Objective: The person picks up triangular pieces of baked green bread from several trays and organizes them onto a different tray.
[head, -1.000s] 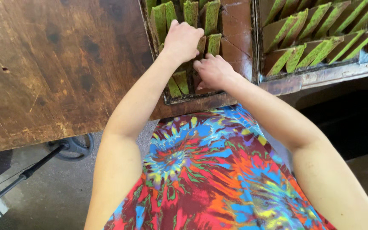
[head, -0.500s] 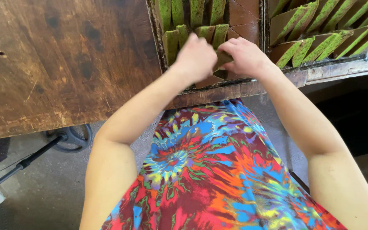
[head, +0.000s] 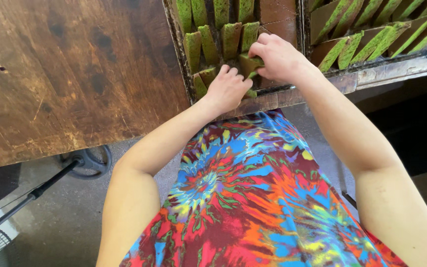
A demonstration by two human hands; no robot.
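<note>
Wood came first on the left: a worn brown table (head: 65,74) with dark stains filled that side, well apart from the tray (head: 180,64) that served as the anchor for everything else. Below the table and left of the tray, a caster wheel (head: 91,160) and a black rod stood on the grey floor, with a fan grille at the bottom corner. Inside the tray, green-topped cake slices (head: 208,42) stood on edge in rows on brown paper. At the tray's near edge, the left hand (head: 228,89) rested curled over the front row, fingers bent and touching the slices; whether it actually pinched one could not be told. Just right of it, still within the tray, the right hand (head: 275,59) had its fingers closed on one slice (head: 249,63), held slightly above its neighbours. The step in hand looked like setting slices into the front row. The next move would likely call for a gentle, level placing, since the cake seemed soft and the row was crowded. Right of the tray, a second tray (head: 396,66) held slanted slices. A tie-dye dress (head: 253,198) filled the foreground.
</note>
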